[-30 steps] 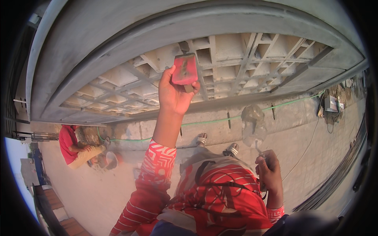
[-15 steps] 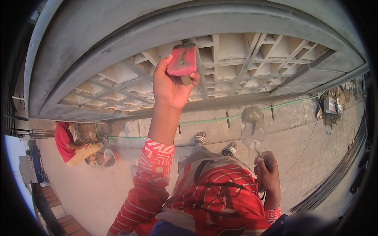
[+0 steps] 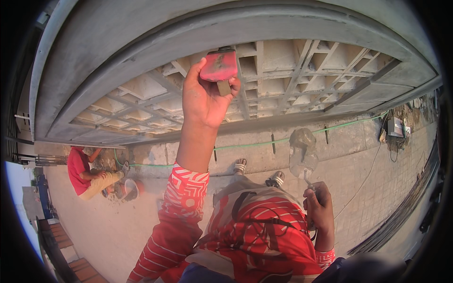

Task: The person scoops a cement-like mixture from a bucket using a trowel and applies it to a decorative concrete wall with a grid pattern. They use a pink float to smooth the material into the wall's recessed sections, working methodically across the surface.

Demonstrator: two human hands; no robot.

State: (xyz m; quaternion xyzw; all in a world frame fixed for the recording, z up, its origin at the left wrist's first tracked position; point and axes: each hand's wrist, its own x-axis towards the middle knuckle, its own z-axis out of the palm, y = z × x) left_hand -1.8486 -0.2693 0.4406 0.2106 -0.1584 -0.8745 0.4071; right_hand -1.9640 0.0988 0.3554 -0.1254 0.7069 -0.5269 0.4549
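Note:
My left hand point(image 3: 206, 101) grips a pink block tool point(image 3: 219, 63) with grey smears and a brown handle, raised against the pale concrete lattice wall point(image 3: 278, 61) high in the head view. My fingers wrap round its sides, and its far end meets a dark recess of the lattice. At lower right, my right hand point(image 3: 318, 207) is closed on the handle of a metal trowel point(image 3: 303, 170), whose blade points away from me under a lump of wet grey mortar point(image 3: 302, 139). How much of the blade the mortar covers I cannot tell.
A co-worker in a red shirt point(image 3: 78, 172) sits at left beside a bucket point(image 3: 133, 188). A green hose point(image 3: 358, 120) runs along the wall's foot. A grey box point(image 3: 396, 127) with cables lies at right, near a bundle of long rods point(image 3: 391, 219). My sandalled feet stand below the wall.
My left hand and the pink tool have moved upward along the lattice, the tool tilting slightly. The co-worker's arm now reaches up toward the wall. My right hand has barely moved.

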